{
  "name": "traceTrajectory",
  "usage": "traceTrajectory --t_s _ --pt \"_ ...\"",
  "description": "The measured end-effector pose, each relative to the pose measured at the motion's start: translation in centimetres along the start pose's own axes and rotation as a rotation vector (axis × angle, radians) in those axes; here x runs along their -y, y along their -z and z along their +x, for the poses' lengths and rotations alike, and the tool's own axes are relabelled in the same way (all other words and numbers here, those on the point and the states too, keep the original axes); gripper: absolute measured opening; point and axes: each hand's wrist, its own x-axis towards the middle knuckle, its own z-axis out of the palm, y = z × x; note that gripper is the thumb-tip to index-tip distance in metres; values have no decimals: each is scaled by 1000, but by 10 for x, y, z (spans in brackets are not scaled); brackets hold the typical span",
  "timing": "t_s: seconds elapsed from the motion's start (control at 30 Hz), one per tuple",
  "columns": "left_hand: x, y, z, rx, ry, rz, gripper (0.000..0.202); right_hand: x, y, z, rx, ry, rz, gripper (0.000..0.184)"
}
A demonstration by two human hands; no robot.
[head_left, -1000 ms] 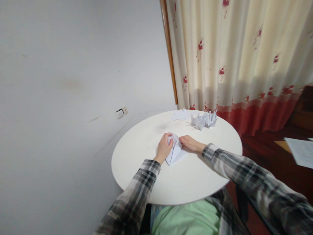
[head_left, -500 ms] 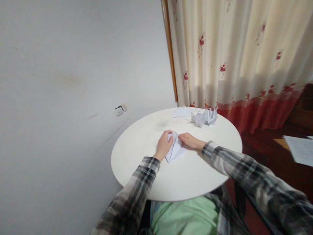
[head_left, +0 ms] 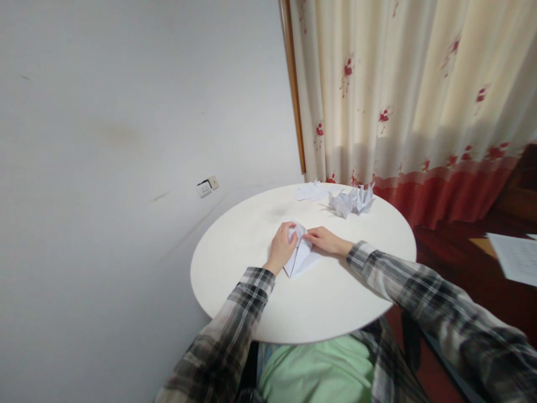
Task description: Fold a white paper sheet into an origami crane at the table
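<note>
A partly folded white sheet of paper [head_left: 300,258] lies on the round white table [head_left: 335,302]. My left hand [head_left: 282,249] curls over the paper's left side, fingers pinched on a fold at its top. From the right, my right hand [head_left: 324,240] presses its fingers on the paper's upper right edge. Both sleeves are plaid.
Several folded white paper figures [head_left: 351,201] and a flat paper piece [head_left: 309,192] lie at the table's far edge. A flowered curtain [head_left: 411,101] hangs behind. A wall socket [head_left: 208,186] is on the left wall. Printed paper [head_left: 512,257] lies on a dark surface at right.
Both hands stay on the paper with only slight finger shifts along the fold. The view has tilted slightly.
</note>
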Motion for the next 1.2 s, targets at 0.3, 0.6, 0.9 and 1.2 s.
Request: traceTrajectory --t_s 0.3,0.6,0.9,1.2 --pt "1 0 2 -20 -22 63 27 2 -1 -2 10 46 51 23" --pt "0 1 0 -23 -68 233 30 0 -2 -1 -1 50 31 21" --pt "-8 4 1 -2 -46 364 29 -1 -1 0 -47 42 -71 19" --pt "5 -4 -3 214 -160 117 20 0 0 -1 -65 17 -145 21"
